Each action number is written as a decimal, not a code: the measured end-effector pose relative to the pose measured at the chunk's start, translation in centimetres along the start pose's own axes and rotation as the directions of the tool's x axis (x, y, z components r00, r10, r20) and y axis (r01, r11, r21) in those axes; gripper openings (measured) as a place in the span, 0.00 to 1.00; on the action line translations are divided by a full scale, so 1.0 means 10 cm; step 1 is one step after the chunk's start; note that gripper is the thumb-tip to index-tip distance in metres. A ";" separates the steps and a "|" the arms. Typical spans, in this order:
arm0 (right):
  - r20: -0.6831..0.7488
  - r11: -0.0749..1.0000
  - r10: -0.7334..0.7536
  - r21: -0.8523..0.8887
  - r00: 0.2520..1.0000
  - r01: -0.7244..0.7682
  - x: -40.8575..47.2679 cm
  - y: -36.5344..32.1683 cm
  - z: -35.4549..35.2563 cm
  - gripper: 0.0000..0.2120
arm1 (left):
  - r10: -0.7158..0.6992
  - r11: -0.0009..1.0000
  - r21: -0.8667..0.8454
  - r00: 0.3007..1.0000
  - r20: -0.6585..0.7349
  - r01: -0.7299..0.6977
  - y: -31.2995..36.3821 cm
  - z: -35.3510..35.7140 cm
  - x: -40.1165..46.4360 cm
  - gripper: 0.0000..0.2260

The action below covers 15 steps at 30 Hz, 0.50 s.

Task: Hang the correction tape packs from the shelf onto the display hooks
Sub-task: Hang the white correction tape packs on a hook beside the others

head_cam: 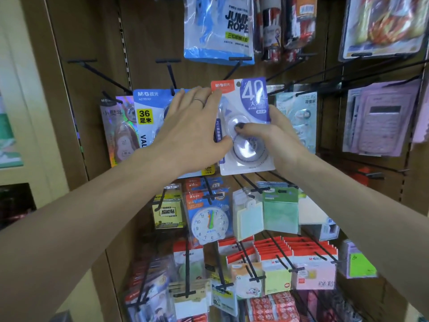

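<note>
Right hand (276, 135) pinches the purple correction tape pack (246, 126) at mid-frame, thumb on its blister, fingers behind.
Left hand (192, 129) lies open and flat, holding nothing, steadying the pack's edge over the hung blue pack (148, 117). The hang hole at top looks unthreaded; a tilt could miss the hook, or nudge the neighbour off.

Right hand (276, 138) holds a correction tape pack (246, 126) marked "40" upright against the hook wall, thumb on its clear blister. Left hand (195, 126), at nine o'clock, lies flat over the blue "36" pack (145, 117), fingertips touching the held pack's top corner.
</note>
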State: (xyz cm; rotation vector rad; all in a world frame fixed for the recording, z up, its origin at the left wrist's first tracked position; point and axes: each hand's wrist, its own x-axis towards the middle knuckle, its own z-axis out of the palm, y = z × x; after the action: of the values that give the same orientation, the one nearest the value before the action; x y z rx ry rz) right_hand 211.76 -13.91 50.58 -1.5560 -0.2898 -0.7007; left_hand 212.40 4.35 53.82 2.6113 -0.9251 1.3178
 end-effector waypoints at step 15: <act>0.049 0.993 0.058 -0.107 0.997 -0.052 0.08 0.07 0.00 0.24 | 0.014 0.992 0.123 0.998 0.054 -0.021 -0.08 0.00 0.13 0.41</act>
State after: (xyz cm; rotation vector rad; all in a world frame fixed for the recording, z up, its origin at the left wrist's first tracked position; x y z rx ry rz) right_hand 212.78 -14.15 50.49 -1.6780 -0.2507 -0.6422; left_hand 213.42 4.41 54.96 2.7490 -0.9035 1.3578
